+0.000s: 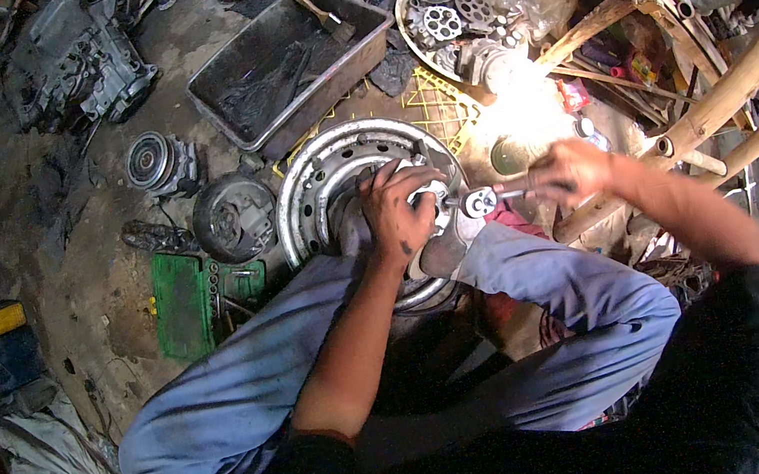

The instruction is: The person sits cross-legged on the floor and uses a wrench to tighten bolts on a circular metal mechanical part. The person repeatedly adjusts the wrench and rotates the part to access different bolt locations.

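Observation:
My left hand [402, 208] curls over a light metal part [440, 198] that sits above a steel wheel rim [296, 206]. Its fingers wrap the part's top and partly hide it. From the right, my right hand [573, 172] grips the handle of a ratchet wrench [481, 203], and slight motion blur softens that hand. The ratchet's round head is up against the right side of the metal part. My feet rest on the wheel rim, close beside the part.
Beyond the rim stands a black tub [289, 70] with a paintbrush [323, 15]. A basin [410, 20] of metal parts lies right of it, under bright glare. At left are a pulley [153, 160], a round bowl [234, 220] and a green socket case [180, 305]. Wooden poles [739, 87] stand right.

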`<state>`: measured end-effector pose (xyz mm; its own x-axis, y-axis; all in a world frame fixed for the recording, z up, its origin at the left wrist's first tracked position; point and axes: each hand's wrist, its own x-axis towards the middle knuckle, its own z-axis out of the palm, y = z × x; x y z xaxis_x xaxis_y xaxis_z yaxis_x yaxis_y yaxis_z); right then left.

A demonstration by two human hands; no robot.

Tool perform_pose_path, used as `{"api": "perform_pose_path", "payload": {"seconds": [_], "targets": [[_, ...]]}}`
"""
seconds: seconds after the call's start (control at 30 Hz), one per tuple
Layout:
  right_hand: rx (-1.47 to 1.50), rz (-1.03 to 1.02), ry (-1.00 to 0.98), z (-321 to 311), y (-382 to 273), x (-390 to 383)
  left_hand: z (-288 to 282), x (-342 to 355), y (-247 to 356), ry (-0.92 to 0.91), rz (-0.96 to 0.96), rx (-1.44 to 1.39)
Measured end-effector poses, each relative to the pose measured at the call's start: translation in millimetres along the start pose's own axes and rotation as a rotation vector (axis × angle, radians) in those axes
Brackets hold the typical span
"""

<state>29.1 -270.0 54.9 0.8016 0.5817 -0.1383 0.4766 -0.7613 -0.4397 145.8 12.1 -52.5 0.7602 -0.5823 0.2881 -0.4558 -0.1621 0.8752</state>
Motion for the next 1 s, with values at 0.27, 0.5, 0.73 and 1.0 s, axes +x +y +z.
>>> {"api": "perform_pose_path", "payload": {"seconds": [0.27,0.5,0.73,1.0], "targets": [[0.009,0.178,0.052,-1,-23,4,4,-4,4,0.045,-0.052,0.091],[0.599,0.859,0.975,116,-209,72,-1,-7,6,0.006,-0.125,0.123],[0.540,1.017,1.105,140,-232,116,5,-7,-2,0.024,-0.096,0.052],[0.430,0.762,0.662,94,-168,24,3,-5,-2,-0.033,-0.067,0.069]]}}
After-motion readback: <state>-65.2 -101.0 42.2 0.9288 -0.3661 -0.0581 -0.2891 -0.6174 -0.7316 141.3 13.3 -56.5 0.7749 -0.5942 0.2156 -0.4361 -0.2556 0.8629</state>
